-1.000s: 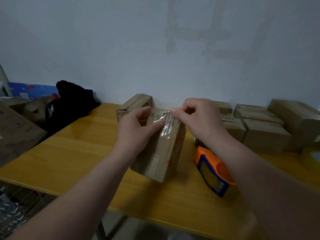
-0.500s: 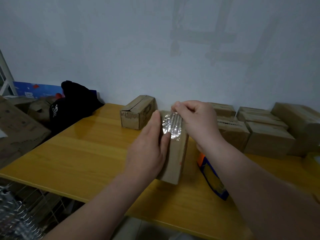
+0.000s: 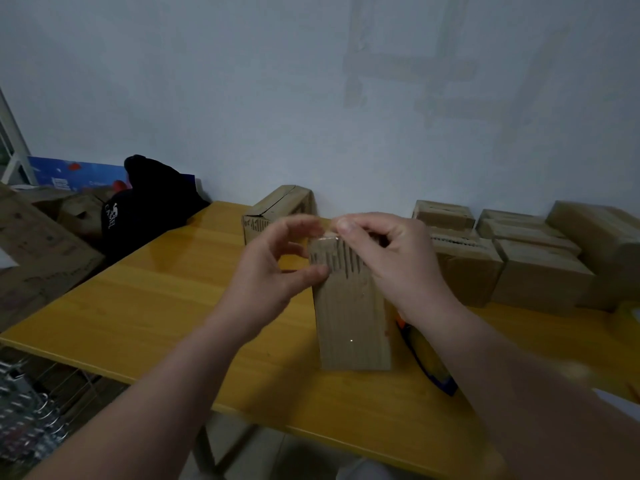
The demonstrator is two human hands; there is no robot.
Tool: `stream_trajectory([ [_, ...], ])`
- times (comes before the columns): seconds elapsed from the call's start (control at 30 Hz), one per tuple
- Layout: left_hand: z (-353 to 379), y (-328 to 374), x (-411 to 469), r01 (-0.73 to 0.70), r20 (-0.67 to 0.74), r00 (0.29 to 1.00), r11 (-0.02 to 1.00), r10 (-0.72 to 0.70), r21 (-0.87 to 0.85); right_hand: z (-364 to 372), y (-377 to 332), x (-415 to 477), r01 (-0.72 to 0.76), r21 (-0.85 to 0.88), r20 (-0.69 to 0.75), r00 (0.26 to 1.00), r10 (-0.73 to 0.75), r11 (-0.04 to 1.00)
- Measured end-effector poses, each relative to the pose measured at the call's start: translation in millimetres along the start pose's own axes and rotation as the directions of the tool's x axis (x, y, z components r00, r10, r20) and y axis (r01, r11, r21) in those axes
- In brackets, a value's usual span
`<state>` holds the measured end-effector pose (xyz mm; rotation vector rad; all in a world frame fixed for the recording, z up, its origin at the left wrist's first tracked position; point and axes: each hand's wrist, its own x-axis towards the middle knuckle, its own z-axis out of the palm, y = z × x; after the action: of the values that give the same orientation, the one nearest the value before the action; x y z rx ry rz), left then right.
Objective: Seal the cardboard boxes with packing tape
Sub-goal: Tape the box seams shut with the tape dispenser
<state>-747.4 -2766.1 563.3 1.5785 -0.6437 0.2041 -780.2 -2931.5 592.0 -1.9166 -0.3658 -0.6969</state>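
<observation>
- Cardboard box stands on end on the yellow table, centre of frame, narrow face toward the camera.
- Strip of clear tape shines along the box's top edge; streaks run down the upper face.
- Right hand is curled over the box's upper right corner, thumb and forefinger pinched tight on the tape at the top edge.
- Left hand is at the box's upper left. The thumb tip touches the left edge and the fingers arch toward the top. The fingertips are blurred, so I cannot tell whether it grips.
- Orange-and-blue tape dispenser lies just right of the box, partly hidden by the right forearm.
- Stacked boxes stand along the wall, right of frame.
- One lone box sits behind the hands.
- Black bag is at the table's far corner, left of frame.
</observation>
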Motion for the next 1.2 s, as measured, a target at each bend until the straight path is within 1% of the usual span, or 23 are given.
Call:
stream_trajectory([
  [0.07, -5, -4, -1, 0.007, 0.042, 0.999, 1.0, -0.006, -0.009, -1, 4, -6, 0.012, -0.02, 0.074, 0.997, -0.01, 1.0],
  [0.2, -3, -12, -8, -0.042, 0.079, 0.996, 0.999, 0.041, 0.009, -8, 11, -17, -0.021, -0.044, 0.238, 0.971, 0.031, 0.999],
  [0.27, -2, -17, -12, -0.064, 0.099, 0.993, 0.997, 0.06, 0.04, -17, 12, -17, -0.062, -0.092, 0.363, 0.927, 0.091, 0.994],
  [0.33, -1, -23, -15, -0.086, 0.134, 0.988, 0.993, 0.075, 0.076, -28, 11, -15, -0.135, -0.082, 0.487, 0.859, 0.158, 0.987],
  [0.37, -1, -26, -16, -0.098, 0.155, 0.985, 0.989, 0.081, 0.107, -32, 12, -13, -0.173, -0.072, 0.518, 0.835, 0.185, 0.982],
  [0.4, 0, -29, -18, -0.11, 0.175, 0.981, 0.984, 0.084, 0.141, -36, 13, -12, -0.192, -0.082, 0.516, 0.831, 0.206, 0.978],
  [0.43, 1, -31, -19, -0.121, 0.194, 0.977, 0.978, 0.087, 0.171, -37, 15, -12, -0.188, -0.113, 0.485, 0.846, 0.22, 0.976],
  [0.5, 5, -34, -22, -0.128, 0.223, 0.971, 0.972, 0.083, 0.195, -37, 21, -12, -0.16, -0.207, 0.412, 0.881, 0.234, 0.965],
  [0.53, 6, -35, -23, -0.126, 0.233, 0.969, 0.972, 0.078, 0.198, -36, 23, -13, -0.153, -0.254, 0.396, 0.885, 0.247, 0.955],
  [0.57, 7, -36, -23, -0.127, 0.24, 0.968, 0.971, 0.076, 0.205, -34, 26, -14, -0.138, -0.306, 0.395, 0.882, 0.257, 0.942],
  [0.63, 6, -35, -23, -0.102, 0.249, 0.967, 0.974, 0.049, 0.202, -30, 30, -17, -0.062, -0.425, 0.42, 0.87, 0.257, 0.903],
  [0.7, 2, -32, -23, 0.015, 0.25, 0.968, 0.997, -0.033, 0.077, -24, 32, -19, 0.047, -0.502, 0.451, 0.866, 0.215, 0.864],
  [0.77, 0, -31, -24, 0.125, 0.222, 0.969, 0.991, -0.113, -0.04, -19, 31, -21, 0.178, -0.524, 0.486, 0.866, 0.121, 0.833],
  [0.8, 0, -31, -25, 0.152, 0.199, 0.97, 0.986, -0.136, -0.063, -17, 30, -22, 0.253, -0.536, 0.51, 0.857, 0.07, 0.806],
  [0.87, 0, -31, -26, 0.169, 0.182, 0.971, 0.983, -0.153, -0.076, -17, 31, -27, 0.428, -0.579, 0.584, 0.811, -0.012, 0.694],
  [0.93, 1, -32, -26, 0.159, 0.181, 0.972, 0.986, -0.147, -0.052, -18, 35, -34, 0.594, -0.595, 0.676, 0.734, -0.063, 0.541],
  [1.0, 0, -34, -26, 0.154, 0.176, 0.974, 0.987, -0.144, -0.044, -18, 39, -42, 0.706, -0.589, 0.739, 0.668, -0.092, 0.394],
  [1.07, 0, -35, -23, 0.148, 0.186, 0.973, 0.988, -0.136, -0.051, -17, 42, -45, 0.762, -0.594, 0.76, 0.637, -0.129, 0.259],
  [1.13, 2, -36, -21, 0.131, 0.208, 0.971, 0.99, -0.118, -0.051, -17, 46, -44, 0.807, -0.58, 0.788, 0.591, -0.175, 0.111],
  [1.2, 3, -36, -19, 0.122, 0.224, 0.968, 0.991, -0.109, -0.045, -17, 49, -44, 0.823, -0.567, 0.812, 0.553, -0.187, -0.031],
])
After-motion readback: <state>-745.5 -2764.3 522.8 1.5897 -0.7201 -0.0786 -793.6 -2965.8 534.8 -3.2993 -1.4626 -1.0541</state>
